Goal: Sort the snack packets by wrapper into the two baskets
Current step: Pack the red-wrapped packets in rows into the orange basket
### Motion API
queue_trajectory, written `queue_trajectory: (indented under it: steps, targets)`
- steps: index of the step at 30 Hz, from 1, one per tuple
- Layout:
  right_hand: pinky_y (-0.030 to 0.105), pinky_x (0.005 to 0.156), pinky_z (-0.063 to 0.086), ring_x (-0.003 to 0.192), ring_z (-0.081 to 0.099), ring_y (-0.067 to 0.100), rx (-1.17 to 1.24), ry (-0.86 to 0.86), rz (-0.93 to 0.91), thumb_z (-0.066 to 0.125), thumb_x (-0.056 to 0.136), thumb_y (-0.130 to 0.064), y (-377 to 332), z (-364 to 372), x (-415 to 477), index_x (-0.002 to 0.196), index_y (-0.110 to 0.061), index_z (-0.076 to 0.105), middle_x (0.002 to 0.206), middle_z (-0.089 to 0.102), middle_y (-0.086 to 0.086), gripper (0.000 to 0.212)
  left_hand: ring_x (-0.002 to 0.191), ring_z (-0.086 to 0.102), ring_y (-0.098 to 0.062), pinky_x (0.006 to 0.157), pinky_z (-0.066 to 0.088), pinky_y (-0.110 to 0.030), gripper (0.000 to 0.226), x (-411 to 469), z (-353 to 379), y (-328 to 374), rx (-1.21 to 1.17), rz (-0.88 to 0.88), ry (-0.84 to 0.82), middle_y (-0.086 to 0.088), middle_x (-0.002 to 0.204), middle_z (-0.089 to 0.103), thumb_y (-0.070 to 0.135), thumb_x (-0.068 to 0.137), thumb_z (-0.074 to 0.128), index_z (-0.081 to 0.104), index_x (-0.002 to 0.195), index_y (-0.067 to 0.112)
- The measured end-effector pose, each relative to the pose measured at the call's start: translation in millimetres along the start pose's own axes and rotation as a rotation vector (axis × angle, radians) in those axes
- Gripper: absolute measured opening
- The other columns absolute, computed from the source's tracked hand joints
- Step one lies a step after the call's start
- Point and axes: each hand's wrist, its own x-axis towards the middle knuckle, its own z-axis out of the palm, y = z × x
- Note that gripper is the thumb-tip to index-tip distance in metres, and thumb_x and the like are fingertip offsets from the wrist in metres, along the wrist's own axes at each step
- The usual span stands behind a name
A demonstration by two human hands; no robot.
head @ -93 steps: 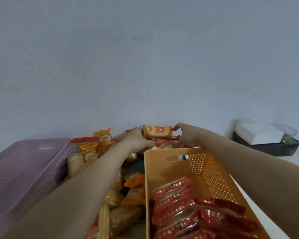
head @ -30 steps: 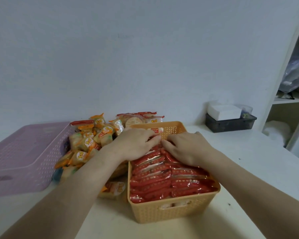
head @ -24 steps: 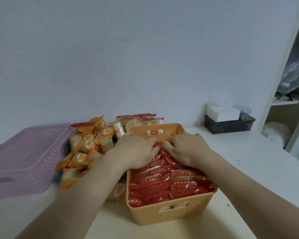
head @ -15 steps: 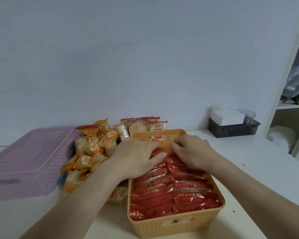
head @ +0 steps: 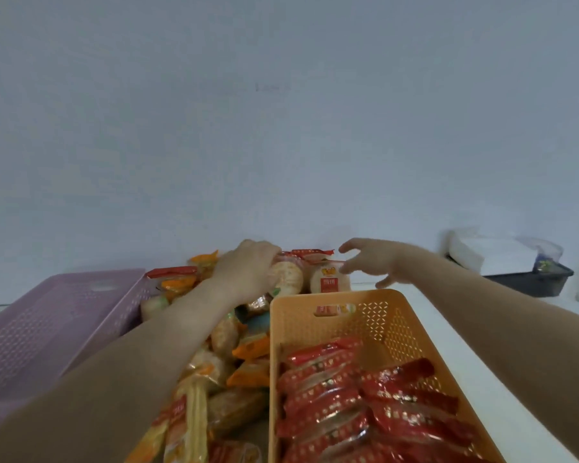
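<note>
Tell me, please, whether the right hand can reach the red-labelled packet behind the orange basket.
Probably yes: the right hand hovers open just beside that packet, with nothing between; the left hand grips the neighbouring packet.

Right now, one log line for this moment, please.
left hand grips packet | right hand open, empty | orange basket holds red packets

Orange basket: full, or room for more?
Room left: red packets line the bottom of the orange basket; its walls stand bare above them.
</note>
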Motion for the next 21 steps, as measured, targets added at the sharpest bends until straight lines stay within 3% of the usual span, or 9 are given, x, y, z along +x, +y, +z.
queue_trajectory:
  steps: [4, 8, 11, 14, 16, 18, 21]
  targets:
    - [0.037, 0.100, 0.046, 0.123, 0.050, 0.024, -0.425, -0.056, -0.086, 0.073, 0.083, -0.028, 8, 20, 28, 0.142, -0.028, 0.034, 0.143, 0.048, 0.003, 0.071, 0.135, 0.035, -0.027, 0.105, 0.035, -0.046, 0.090, 18, 28, 1, 0.260, -0.020, -0.097, -0.005, 0.149, 0.035, 0.047, 0.081, 0.070, 0.016, 0.151, 0.024]
    - [0.032, 0.092, 0.045, 0.111, 0.053, 0.020, -0.545, 0.028, -0.152, 0.076, 0.079, -0.032, 12, 23, 44, 0.134, -0.026, 0.044, 0.130, 0.056, 0.003, 0.064, 0.119, 0.048, -0.026, 0.094, 0.039, -0.041, 0.058, 25, 36, -11, 0.322, -0.050, 0.077, -0.005, 0.128, 0.050, 0.039, 0.085, 0.066, 0.038, 0.134, 0.025]
    - [0.030, 0.090, 0.044, 0.109, 0.054, 0.020, -0.564, 0.155, -0.241, 0.072, 0.083, -0.030, 20, 21, 51, 0.114, -0.024, 0.060, 0.125, 0.058, 0.001, 0.034, 0.104, 0.060, -0.027, 0.087, 0.047, -0.040, 0.044, 20, 29, -17, 0.127, -0.093, 0.187, -0.005, 0.117, 0.063, 0.034, 0.091, 0.062, 0.046, 0.130, 0.024]
    - [0.028, 0.084, 0.047, 0.102, 0.058, 0.020, -0.444, 0.216, -0.311, 0.072, 0.084, -0.023, 20, 12, 46, 0.090, -0.021, 0.062, 0.114, 0.064, 0.003, 0.012, 0.096, 0.061, -0.024, 0.078, 0.047, -0.034, 0.036, 8, 9, -11, -0.305, -0.188, 0.310, -0.005, 0.109, 0.067, 0.027, 0.091, 0.064, 0.054, 0.125, 0.018]
    - [0.034, 0.081, 0.052, 0.099, 0.062, 0.025, -0.288, 0.260, -0.319, 0.071, 0.082, -0.013, 15, -1, 31, 0.083, -0.017, 0.061, 0.106, 0.067, 0.007, 0.011, 0.094, 0.060, -0.017, 0.080, 0.046, -0.031, 0.030, -4, -10, -7, -0.572, -0.227, 0.414, 0.000, 0.105, 0.067, 0.025, 0.086, 0.070, 0.060, 0.114, 0.019]
    - [0.041, 0.075, 0.056, 0.087, 0.065, 0.028, -0.072, 0.363, -0.345, 0.070, 0.081, -0.004, 9, -17, 7, 0.075, -0.017, 0.059, 0.093, 0.067, 0.011, 0.018, 0.094, 0.066, -0.019, 0.085, 0.054, -0.038, 0.025, -20, -31, 1, -0.791, -0.198, 0.502, 0.005, 0.103, 0.069, 0.024, 0.081, 0.075, 0.062, 0.101, 0.030]
    - [0.029, 0.060, 0.059, 0.074, 0.067, 0.022, 0.345, 0.424, -0.497, 0.069, 0.082, 0.002, -2, -32, -48, 0.084, -0.011, 0.055, 0.085, 0.066, 0.010, 0.019, 0.094, 0.069, -0.019, 0.083, 0.057, -0.044, 0.029, -51, -55, 20, -0.915, -0.128, 0.506, 0.014, 0.102, 0.067, 0.025, 0.082, 0.076, 0.056, 0.095, 0.041]
